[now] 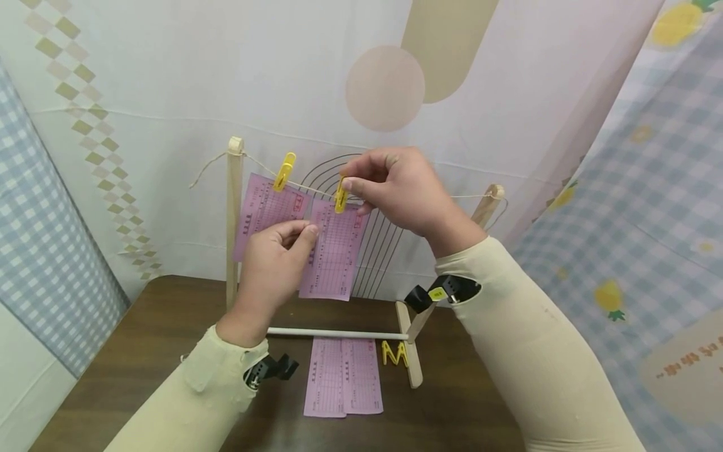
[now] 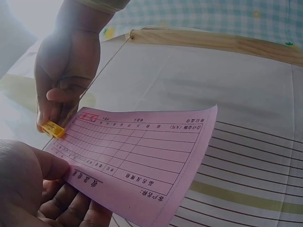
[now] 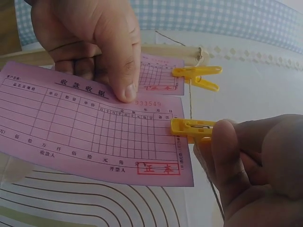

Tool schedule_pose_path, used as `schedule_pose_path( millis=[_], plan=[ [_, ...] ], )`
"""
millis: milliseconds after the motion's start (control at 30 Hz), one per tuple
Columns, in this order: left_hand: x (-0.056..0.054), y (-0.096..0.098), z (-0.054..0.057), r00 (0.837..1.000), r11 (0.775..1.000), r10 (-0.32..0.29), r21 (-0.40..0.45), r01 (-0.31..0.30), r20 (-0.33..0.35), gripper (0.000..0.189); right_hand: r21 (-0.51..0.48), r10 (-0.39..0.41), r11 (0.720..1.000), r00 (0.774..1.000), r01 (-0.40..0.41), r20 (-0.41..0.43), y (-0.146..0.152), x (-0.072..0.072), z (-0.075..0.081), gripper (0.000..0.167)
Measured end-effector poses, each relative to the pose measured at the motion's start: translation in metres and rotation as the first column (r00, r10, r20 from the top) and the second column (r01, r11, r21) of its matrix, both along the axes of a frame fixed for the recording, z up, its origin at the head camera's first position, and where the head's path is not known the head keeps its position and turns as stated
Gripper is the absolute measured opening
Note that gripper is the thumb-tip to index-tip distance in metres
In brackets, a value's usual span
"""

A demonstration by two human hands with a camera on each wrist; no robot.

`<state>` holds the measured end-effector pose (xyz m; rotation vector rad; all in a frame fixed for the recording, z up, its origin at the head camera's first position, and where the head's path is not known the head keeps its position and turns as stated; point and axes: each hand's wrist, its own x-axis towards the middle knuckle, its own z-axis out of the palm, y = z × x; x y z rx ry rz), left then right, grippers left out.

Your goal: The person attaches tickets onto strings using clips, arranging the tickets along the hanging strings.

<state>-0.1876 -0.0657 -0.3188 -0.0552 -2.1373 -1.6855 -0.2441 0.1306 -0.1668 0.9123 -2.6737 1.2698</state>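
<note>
In the head view, the left hand [image 1: 275, 267] has its thumb and fingers curled in a pinch at the left edge of a pink slip [image 1: 334, 257]. The slip hangs nearly upright just below a string [image 1: 309, 188]. The right hand [image 1: 407, 191] pinches a yellow clip [image 1: 341, 199] between thumb and fingers at the slip's top edge. To the left, a second yellow clip [image 1: 284, 172] sits on the string with another pink slip [image 1: 268, 204] beneath it. The string runs between a left wooden post [image 1: 233, 220] and a right wooden post [image 1: 486, 207], with a white rod [image 1: 339, 333] low between them. On the brown table [image 1: 107, 376] lie two overlapping pink slips [image 1: 343, 383], near two loose yellow clips [image 1: 394, 353]. A patterned pale cloth [image 1: 198, 75] hangs behind, with blue checked cloth [image 1: 599, 207] at both sides.

In the left wrist view, the left thumb lies on the slip's face, the fingers bent beneath; the clip is at its far end.

In the right wrist view, the right thumb and fingers hold the clip's handle end, its nose over the slip's printed edge, beside the string.
</note>
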Motion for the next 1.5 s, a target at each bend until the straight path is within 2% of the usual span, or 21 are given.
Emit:
schedule_pose_path(
  millis=[467,900,1300,1500],
  plan=[
    [0.0031,-0.0056,0.0035,1.000,1.000,0.009,-0.009,-0.009,0.001,0.033,-0.022,0.018,1.000,0.998,-0.017,0.060,-0.0092,0.0062,0.0006,0.024],
    [0.0034,-0.0066,0.0037,1.000,1.000,0.006,-0.014,-0.006,0.022,0.035,-0.019,0.019,1.000,0.998,-0.017,0.060,-0.0083,0.0054,-0.0018,0.028],
    [0.0037,-0.0054,0.0045,0.999,1.000,0.004,-0.009,-0.004,0.037,0.037,-0.063,0.048,0.997,0.996,-0.043,0.079,-0.0060,0.0047,-0.0039,0.031],
    [0.0039,-0.0052,0.0045,1.000,1.000,-0.003,0.006,0.003,0.024,0.034,-0.066,0.044,0.997,0.996,-0.039,0.081,-0.0066,0.0047,-0.0044,0.031]
  ],
)
